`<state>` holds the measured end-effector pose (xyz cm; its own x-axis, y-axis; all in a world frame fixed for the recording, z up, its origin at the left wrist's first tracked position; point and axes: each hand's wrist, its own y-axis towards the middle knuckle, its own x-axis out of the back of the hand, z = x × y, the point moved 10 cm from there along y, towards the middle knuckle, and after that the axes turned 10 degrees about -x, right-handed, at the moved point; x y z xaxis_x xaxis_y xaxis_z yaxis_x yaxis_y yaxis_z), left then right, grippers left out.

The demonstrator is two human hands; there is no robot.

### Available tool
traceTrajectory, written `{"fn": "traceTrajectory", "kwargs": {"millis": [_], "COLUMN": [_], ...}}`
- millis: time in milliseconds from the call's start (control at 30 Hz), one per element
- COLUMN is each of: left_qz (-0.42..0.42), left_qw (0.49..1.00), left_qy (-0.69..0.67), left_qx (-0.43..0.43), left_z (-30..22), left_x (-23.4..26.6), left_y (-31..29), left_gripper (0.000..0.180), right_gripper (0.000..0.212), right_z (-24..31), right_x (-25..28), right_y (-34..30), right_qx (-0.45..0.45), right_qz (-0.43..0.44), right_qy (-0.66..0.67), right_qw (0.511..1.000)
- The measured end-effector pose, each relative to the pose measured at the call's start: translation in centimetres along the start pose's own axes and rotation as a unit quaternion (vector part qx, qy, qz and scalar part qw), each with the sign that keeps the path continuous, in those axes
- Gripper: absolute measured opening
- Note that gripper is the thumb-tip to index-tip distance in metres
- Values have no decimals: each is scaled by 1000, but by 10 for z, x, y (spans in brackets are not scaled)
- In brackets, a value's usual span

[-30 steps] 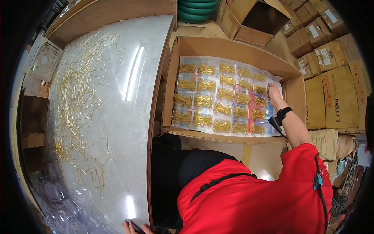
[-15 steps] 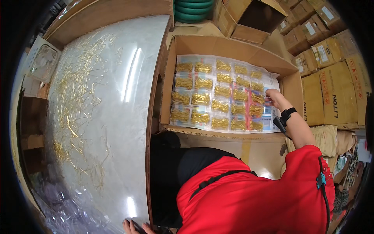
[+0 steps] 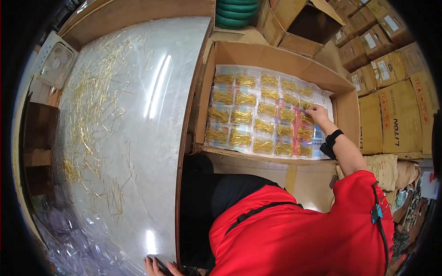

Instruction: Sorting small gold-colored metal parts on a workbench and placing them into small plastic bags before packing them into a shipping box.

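My right hand [image 3: 317,113] reaches into the wide, shallow cardboard box [image 3: 276,55]. Its fingers are pinched together at a small clear pack of gold wire hooks [image 3: 305,105] in the rightmost column. Several more such packs [image 3: 267,108] lie in rows on printed paper [image 3: 323,99] lining the box. The undersides of my right fingertips are hidden. My left hand [image 3: 159,267] rests at the near edge of the grey tabletop [image 3: 152,184], fingers apart, partly cut off by the lower frame; a dark gap or object shows between them.
Loose gold wire hooks [image 3: 87,124] spread over the left of the tabletop, with clear plastic bags [image 3: 78,244] at its near corner. A white fan [image 3: 57,62] stands at far left. Stacked cartons [image 3: 396,119], an open carton [image 3: 299,39] and green coiled hose [image 3: 236,11] surround the box.
My right hand has moved left, from the bare paper at the right side onto the rightmost column of packs. My left hand stays at the table edge. The view has shifted slightly.
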<state>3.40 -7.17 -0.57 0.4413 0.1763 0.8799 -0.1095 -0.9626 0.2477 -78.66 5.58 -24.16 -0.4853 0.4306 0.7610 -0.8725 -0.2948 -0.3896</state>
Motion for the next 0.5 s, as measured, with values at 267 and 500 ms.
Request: {"fn": "traceTrajectory", "kwargs": {"millis": [267,500], "left_qz": [-20,6], "left_qw": [990,999], "left_qy": [76,47], "left_qx": [-119,28], "left_z": [-44,6], "left_x": [11,2], "left_y": [22,-4], "left_gripper": [44,50], "right_gripper": [18,20], "right_z": [11,1], "right_x": [2,27], "right_y": [-16,6], "right_qx": [-80,-69], "right_qz": [86,36], "right_qy": [171,132], "right_qw": [978,988]}}
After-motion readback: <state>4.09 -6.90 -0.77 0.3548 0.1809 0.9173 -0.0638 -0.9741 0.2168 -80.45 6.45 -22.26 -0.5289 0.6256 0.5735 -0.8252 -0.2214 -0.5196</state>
